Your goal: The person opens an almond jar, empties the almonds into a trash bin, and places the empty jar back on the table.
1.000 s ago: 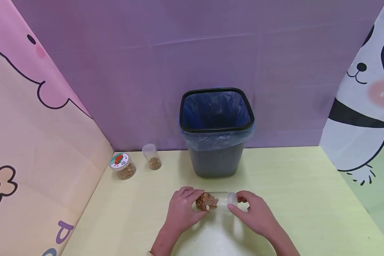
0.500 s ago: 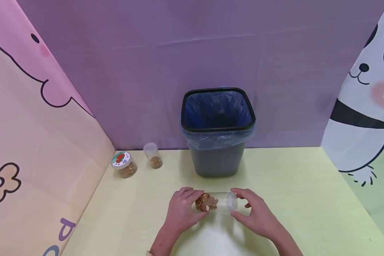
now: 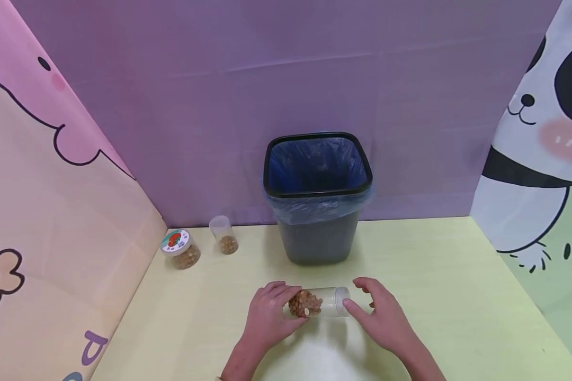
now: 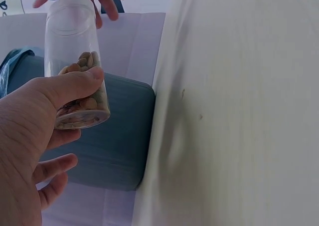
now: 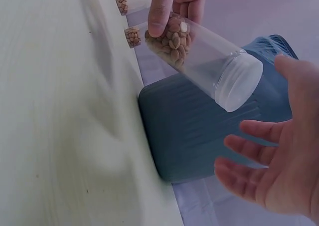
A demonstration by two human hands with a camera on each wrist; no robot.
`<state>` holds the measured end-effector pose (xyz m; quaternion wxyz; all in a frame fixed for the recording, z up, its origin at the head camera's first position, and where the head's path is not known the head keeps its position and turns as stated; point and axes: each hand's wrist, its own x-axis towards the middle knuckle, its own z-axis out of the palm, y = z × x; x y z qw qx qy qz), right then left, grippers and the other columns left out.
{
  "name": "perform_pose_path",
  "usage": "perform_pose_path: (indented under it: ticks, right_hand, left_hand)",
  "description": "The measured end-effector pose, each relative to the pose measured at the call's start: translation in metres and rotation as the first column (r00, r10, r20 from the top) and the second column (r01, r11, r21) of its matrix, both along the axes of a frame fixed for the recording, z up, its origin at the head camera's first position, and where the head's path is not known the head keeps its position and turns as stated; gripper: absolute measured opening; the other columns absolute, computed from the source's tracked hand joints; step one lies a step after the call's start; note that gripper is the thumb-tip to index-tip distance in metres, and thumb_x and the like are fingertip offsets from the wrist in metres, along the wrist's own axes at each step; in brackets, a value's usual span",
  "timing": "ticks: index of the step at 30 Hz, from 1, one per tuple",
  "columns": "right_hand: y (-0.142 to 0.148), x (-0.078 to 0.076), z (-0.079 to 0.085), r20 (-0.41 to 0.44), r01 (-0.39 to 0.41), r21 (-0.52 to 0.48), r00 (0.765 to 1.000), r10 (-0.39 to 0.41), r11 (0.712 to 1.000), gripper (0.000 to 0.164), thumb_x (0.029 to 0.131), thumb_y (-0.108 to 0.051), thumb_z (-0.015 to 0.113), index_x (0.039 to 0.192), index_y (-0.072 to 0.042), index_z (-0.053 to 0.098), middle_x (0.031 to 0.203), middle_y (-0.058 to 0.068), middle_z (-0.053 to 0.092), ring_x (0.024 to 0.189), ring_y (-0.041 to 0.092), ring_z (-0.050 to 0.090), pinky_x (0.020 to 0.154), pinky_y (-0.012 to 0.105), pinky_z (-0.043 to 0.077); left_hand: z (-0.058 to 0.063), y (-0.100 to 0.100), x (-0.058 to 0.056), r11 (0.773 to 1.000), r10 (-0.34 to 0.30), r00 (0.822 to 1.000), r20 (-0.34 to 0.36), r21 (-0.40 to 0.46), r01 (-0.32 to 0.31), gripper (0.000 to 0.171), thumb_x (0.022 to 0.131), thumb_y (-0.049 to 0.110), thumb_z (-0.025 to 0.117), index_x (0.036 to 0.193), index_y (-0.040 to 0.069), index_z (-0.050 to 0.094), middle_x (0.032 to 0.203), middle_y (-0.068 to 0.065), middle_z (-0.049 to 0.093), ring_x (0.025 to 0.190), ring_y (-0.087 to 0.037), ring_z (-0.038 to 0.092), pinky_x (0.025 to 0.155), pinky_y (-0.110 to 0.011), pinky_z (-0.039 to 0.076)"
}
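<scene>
My left hand [image 3: 267, 317] grips a clear plastic jar [image 4: 65, 41] near its base, thumb across the side. The jar lies on its side in the air over the table, its capped end pointing right. Small brown nut-like pieces [image 5: 174, 44] are heaped at the base end. A frosted screw lid [image 5: 241, 81] covers the mouth. Beside the lid is my right hand [image 3: 383, 317], fingers spread and loosely bent, with nothing in its grasp. In the right wrist view a gap shows between its fingers and the lid.
A grey bin [image 3: 319, 238] with a blue liner [image 3: 314, 159] stands behind the hands. At the back left are a squat jar [image 3: 186, 256] with a printed lid and a small clear container [image 3: 223, 233], both holding brown pieces. Purple cloth [image 3: 195, 106] hangs behind.
A second ago my right fingers were round the lid; they have since loosened and drawn off to the right. My left hand keeps its grip on the jar.
</scene>
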<state>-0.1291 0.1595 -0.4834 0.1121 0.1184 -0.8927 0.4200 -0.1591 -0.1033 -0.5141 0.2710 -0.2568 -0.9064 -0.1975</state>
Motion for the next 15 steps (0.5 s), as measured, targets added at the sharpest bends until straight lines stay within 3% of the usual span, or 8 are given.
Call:
perform_pose_path:
  ticks: [3,9,15]
  right_hand:
    - [-0.0038,-0.0001,0.0026,0.024,0.064,0.08,0.998,-0.066,0.995,0.035,0.091,-0.04,0.067,0.11,-0.012,0.064,0.108,-0.003,0.063,0.095,0.02,0.06,0.076,0.04,0.049]
    - [-0.0086,0.0005,0.0064,0.103,0.109,0.21,0.986,-0.133,0.972,0.031,0.089,-0.051,0.063,0.09,-0.02,0.066,0.091,-0.008,0.063,0.07,0.009,0.053,0.064,0.032,0.045]
    - [-0.0096,-0.0007,0.0066,0.125,0.053,0.157,0.99,-0.073,0.986,0.026,0.087,-0.048,0.068,0.089,-0.022,0.067,0.088,-0.013,0.063,0.083,0.013,0.06,0.071,0.033,0.048]
  left_hand:
    - [-0.0005,-0.0004,0.0,1.0,0.005,1.0,-0.01,0.006,-0.005,0.059,0.055,0.048,0.09,0.105,0.022,0.073,0.101,0.008,0.071,0.103,-0.018,0.061,0.081,-0.041,0.051]
    - [-0.0021,-0.0006,0.0012,1.0,0.0,1.0,0.005,0.013,0.0,0.06,0.056,0.047,0.09,0.106,0.02,0.074,0.102,0.007,0.071,0.103,-0.018,0.061,0.081,-0.04,0.051]
    - [-0.0028,-0.0029,0.0016,1.0,0.013,1.0,0.011,0.021,-0.013,0.059,0.056,0.046,0.09,0.106,0.022,0.074,0.103,0.008,0.071,0.104,-0.018,0.061,0.083,-0.041,0.051]
